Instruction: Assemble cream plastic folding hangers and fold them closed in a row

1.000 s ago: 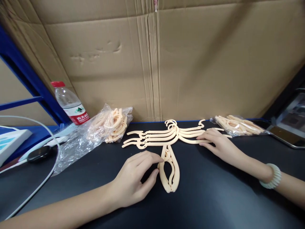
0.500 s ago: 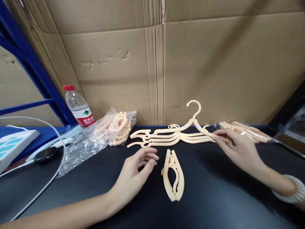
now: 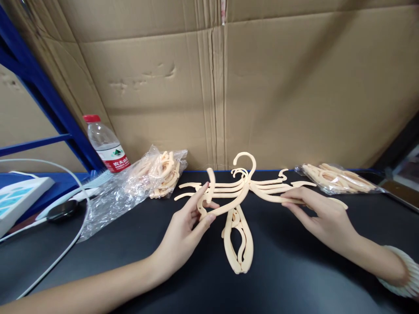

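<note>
A cream folding clothes hanger [image 3: 233, 204] is spread between my two hands, its hook at the top. My left hand [image 3: 188, 226] is closed on its left arm, where a short end piece sticks up. On the other side my right hand [image 3: 322, 213] pinches the right arm. Just behind lie several unfolded hangers [image 3: 225, 190] of the same colour, stacked on the black table [image 3: 294, 270]. In front, between my forearms, a folded hanger [image 3: 247, 248] lies flat, its upper tip close under the held one.
Clear bags of cream hangers lie at left [image 3: 165, 174] and right [image 3: 340, 178]. A red-capped water bottle [image 3: 113, 152], a white cable [image 3: 85, 209] and a black oval object [image 3: 62, 211] are at the left. A cardboard wall [image 3: 278, 87] stands behind.
The hanger in my right hand has come left and nearer, off the stack. My left hand, empty before, has closed on its left arm. The folded hanger has stayed put.
</note>
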{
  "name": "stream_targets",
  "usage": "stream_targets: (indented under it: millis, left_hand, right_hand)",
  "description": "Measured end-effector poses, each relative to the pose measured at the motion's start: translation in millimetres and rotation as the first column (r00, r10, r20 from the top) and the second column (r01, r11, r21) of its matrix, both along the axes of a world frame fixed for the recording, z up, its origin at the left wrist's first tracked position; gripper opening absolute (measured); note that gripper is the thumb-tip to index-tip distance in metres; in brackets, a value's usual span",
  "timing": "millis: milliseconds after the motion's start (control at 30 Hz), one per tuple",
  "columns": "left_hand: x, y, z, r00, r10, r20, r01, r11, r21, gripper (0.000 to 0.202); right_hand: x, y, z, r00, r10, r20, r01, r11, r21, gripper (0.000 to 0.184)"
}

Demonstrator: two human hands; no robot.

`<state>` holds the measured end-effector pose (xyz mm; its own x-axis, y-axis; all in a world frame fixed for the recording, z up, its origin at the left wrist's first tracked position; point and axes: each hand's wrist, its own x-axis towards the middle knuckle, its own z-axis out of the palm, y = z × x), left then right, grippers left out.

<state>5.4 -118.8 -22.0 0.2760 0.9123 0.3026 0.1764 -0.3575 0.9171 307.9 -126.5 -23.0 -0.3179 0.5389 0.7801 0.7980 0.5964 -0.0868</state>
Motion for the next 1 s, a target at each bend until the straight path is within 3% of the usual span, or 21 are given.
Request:
stream_targets:
  millis: [133, 267, 367, 500, 600, 700, 833, 1000]
  left_hand:
    - [-1.2, 2.6, 6.0, 0.993, 0.039, -0.116, -0.038, 0.999, 0.006, 0.043]
    - [-1.7, 7.1, 8.7, 0.994, 0.074, -0.080, -0.078, 0.996, -0.036, 0.035]
    - [-1.1, 8.8, 7.9, 0.992, 0.121, -0.023, -0.123, 0.989, -0.085, 0.033]
    - [-0.4, 8.0, 8.1, 0.993, 0.116, 0.010, -0.114, 0.988, -0.108, 0.029]
    - [-1.3, 8.4, 7.8, 0.995, 0.099, 0.001, -0.098, 0.990, -0.100, 0.028]
    - [-2.2, 9.6, 7.1, 0.995, 0.100, -0.012, -0.101, 0.990, -0.101, 0.027]
    - [-1.6, 9.2, 9.2, 0.996, 0.086, -0.009, -0.087, 0.991, -0.099, 0.023]
    - [-0.7, 7.1, 11.6, 0.997, 0.080, 0.003, -0.080, 0.992, -0.098, 0.023]
  right_hand:
    - [-2.1, -2.0, 0.1, 1.000, 0.019, 0.002, -0.019, 1.000, -0.012, 0.009]
    - [5.5, 3.0, 3.0, 0.997, 0.041, 0.065, -0.044, 0.998, 0.038, 0.018]
    - [14.1, 5.6, 8.4, 0.981, -0.099, 0.165, 0.084, 0.992, 0.092, 0.017]
    - [19.3, 1.6, 13.4, 0.887, -0.386, 0.254, 0.345, 0.919, 0.191, 0.018]
    - [18.9, -2.1, 12.5, 0.865, -0.431, 0.256, 0.377, 0.896, 0.235, 0.021]
    - [19.1, -1.8, 9.5, 0.893, -0.379, 0.243, 0.331, 0.919, 0.215, 0.022]
    - [19.2, 0.5, 5.4, 0.977, -0.161, 0.141, 0.143, 0.981, 0.127, 0.030]
    - [8.1, -2.1, 7.0, 0.999, 0.010, -0.041, -0.007, 0.997, 0.083, 0.035]
